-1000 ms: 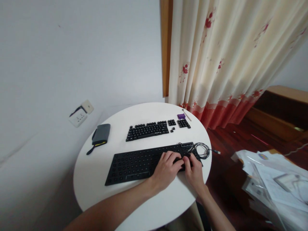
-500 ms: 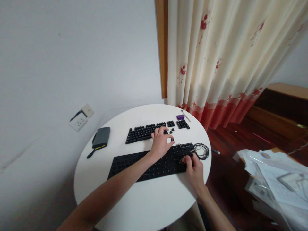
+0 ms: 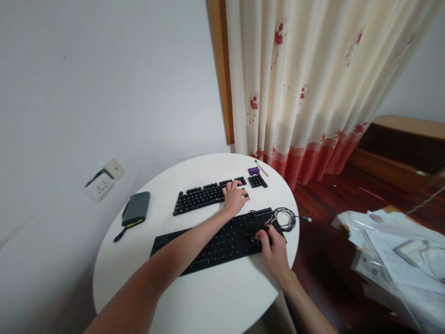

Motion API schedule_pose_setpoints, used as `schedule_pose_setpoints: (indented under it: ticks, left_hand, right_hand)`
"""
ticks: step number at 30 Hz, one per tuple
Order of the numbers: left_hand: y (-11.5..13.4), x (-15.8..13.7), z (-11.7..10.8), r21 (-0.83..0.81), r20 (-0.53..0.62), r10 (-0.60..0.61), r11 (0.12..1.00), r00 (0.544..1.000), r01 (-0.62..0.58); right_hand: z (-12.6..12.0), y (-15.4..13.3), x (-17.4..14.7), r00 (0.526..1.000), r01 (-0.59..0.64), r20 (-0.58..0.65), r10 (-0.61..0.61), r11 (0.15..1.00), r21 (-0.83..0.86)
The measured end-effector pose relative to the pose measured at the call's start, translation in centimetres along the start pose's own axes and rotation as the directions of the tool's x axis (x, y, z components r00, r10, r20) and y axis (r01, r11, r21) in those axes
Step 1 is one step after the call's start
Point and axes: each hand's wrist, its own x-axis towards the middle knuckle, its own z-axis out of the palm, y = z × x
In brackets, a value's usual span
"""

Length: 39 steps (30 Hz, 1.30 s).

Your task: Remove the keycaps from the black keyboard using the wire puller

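A black keyboard base point(image 3: 222, 246), most of its keycaps off, lies across the near part of the round white table point(image 3: 222, 297). Beyond it, loose black keycaps point(image 3: 200, 197) are laid out in keyboard order. My left hand point(image 3: 235, 199) reaches over the base to their right end, thumb and forefinger closed around a small black keycap point(image 3: 245, 195) low over the table. At the base's right end, my right hand point(image 3: 274, 248) grips a dark keycap puller with thin wire loops point(image 3: 256, 238); the fingers partly hide it.
A number-pad block of keycaps point(image 3: 257, 181), a purple cloth point(image 3: 253, 170) and a thin brush point(image 3: 262, 168) lie at the back right. The coiled cable point(image 3: 287, 219) sits by the right edge. A grey pouch point(image 3: 136, 207) is at left. Papers in plastic point(image 3: 399, 250) lie beyond the table.
My left hand has carried the keycap away from the base toward the loose keycaps at the back. The right hand stays over the base's right end with the puller. The view has shifted slightly.
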Motion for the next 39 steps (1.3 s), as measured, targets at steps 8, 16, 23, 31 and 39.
schedule_pose_setpoints:
  ticks: [8,16,23,31,39]
  left_hand:
    - [0.0,0.5,0.0,0.037,-0.022,-0.076,0.996,0.997,0.077]
    - [-0.5,1.1,0.2,0.035,-0.024,-0.096,0.995,0.995,0.097]
    - [-0.6,1.3,0.1,0.033,-0.037,-0.107,0.994,0.994,0.108]
    - [-0.3,1.1,-1.1,-0.006,-0.054,-0.120,0.993,0.991,0.120]
    - [1.3,-5.5,-4.8,-0.159,0.076,0.047,0.987,0.996,-0.035]
  right_hand:
    - [0.0,0.0,0.0,1.000,0.003,0.000,-0.003,1.000,0.006]
    - [-0.1,0.0,-0.1,1.000,0.002,-0.004,-0.002,1.000,-0.010]
    - [-0.1,0.1,-0.1,1.000,0.004,-0.010,-0.004,1.000,-0.002]
    - [-0.2,0.0,0.2,0.997,0.015,-0.074,-0.012,0.999,0.043]
    - [-1.8,1.7,0.9,0.982,-0.043,-0.177,0.065,0.991,0.128]
